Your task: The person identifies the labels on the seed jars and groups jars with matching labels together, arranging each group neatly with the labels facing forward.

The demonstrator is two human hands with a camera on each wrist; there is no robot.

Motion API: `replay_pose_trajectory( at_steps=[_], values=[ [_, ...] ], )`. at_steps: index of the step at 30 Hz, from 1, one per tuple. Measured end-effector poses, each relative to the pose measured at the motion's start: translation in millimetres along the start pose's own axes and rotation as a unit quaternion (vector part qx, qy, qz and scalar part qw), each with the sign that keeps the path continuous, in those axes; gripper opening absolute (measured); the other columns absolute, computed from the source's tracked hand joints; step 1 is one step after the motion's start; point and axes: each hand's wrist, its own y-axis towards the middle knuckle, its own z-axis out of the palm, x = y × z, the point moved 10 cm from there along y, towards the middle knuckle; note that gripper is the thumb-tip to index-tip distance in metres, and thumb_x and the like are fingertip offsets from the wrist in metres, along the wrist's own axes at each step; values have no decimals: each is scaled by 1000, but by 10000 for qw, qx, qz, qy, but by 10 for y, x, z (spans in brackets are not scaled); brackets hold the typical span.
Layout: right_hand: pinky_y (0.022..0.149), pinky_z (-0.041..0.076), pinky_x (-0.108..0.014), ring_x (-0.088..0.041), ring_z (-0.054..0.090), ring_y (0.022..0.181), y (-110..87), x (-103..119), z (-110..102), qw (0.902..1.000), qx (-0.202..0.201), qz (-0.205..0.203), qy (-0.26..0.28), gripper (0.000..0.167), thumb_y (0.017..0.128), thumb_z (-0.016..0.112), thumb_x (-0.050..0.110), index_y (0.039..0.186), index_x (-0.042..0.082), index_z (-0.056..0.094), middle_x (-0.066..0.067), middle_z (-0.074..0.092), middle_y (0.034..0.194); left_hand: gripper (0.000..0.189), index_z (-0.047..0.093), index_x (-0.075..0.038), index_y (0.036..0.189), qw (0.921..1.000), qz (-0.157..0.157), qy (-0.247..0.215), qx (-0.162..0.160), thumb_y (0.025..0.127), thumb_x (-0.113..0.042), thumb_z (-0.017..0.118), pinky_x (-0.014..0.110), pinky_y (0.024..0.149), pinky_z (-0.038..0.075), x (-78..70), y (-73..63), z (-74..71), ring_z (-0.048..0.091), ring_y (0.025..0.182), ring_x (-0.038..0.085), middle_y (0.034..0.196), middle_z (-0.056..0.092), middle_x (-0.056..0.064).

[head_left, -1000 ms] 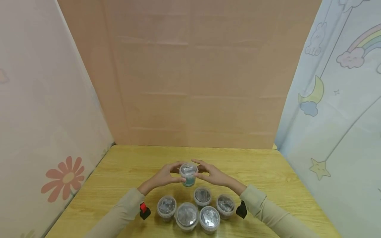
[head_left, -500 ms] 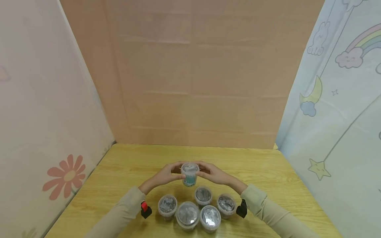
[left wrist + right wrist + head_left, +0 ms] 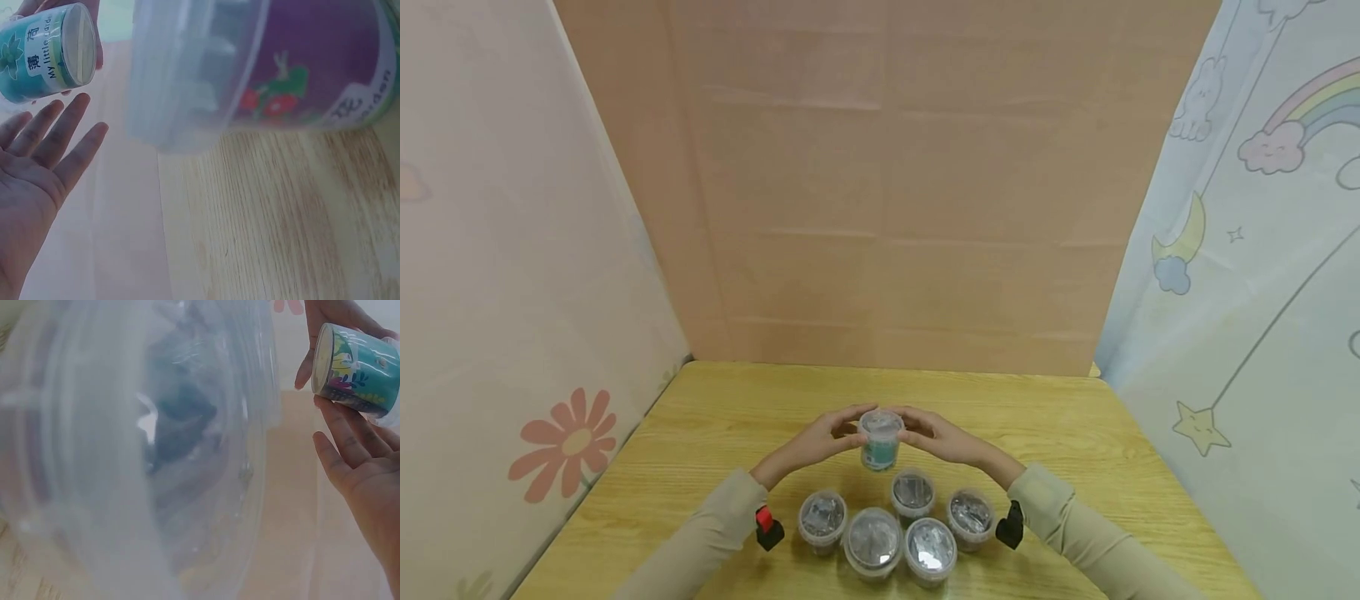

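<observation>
A clear lidded plastic cup (image 3: 880,440) with a teal label is held upright above the table between both hands. Its label reads "My little garden" beside a green leaf in the left wrist view. My left hand (image 3: 816,437) holds its left side, thumb at the front and index finger by the rim; the other fingers (image 3: 72,134) stretch out loosely below. From the right, my right hand (image 3: 943,437) holds it likewise, thumb on the front and fingers behind; its spread fingers (image 3: 344,434) show in the right wrist view.
Several similar lidded cups stand close together on the wooden table (image 3: 730,408) near its front: a left one (image 3: 822,521), a wider one (image 3: 872,542), a front one (image 3: 930,550), a back one (image 3: 913,493) and a right one (image 3: 970,517). A brown paper wall (image 3: 880,250) rises behind.
The held cup has shifted slightly right and turned so more of its teal label faces the camera. The right fingers have closed in to its rim. The cups on the table stay put.
</observation>
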Motion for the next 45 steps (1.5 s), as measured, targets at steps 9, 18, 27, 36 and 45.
replay_pose_trajectory(
  at_steps=[9,18,27,36,45],
  values=[
    [103,40,-34,-21,41,130,-5,-49,-42,9997,-201,98,92,45,102,37,15,145,9,29,-13,39,143,53,34,-15,144,9985,73,-542,-62,95,-23,53,37,88,51,54,45,3,60,106,23,139,45,12],
    [94,47,-36,-26,54,115,-3,112,-145,9961,-814,259,-214,45,99,43,8,141,-3,31,-19,50,129,53,39,-6,140,9963,-59,-674,-530,93,-20,58,45,83,53,-57,22,-70,63,100,22,132,50,18],
    [92,49,-39,-38,56,110,-9,224,-116,9906,-1166,542,-469,64,90,60,9,144,0,27,-17,55,120,55,37,-2,141,9918,-256,-831,-941,92,-19,58,44,80,54,-39,24,-117,63,100,32,135,45,23],
    [89,48,-51,-34,63,99,11,284,-78,9791,-1572,321,-1254,71,86,66,9,144,0,27,-21,57,119,56,39,2,139,9867,-449,-805,-1340,92,-20,60,49,79,53,-30,18,-156,66,92,29,128,50,25],
    [89,47,-55,-37,61,101,28,221,-86,9823,-1621,275,-900,70,86,64,2,144,-2,24,-24,54,120,57,39,-6,141,9866,-538,-816,-1303,90,-21,62,37,81,55,-38,5,-137,61,105,35,128,51,22]
  ],
)
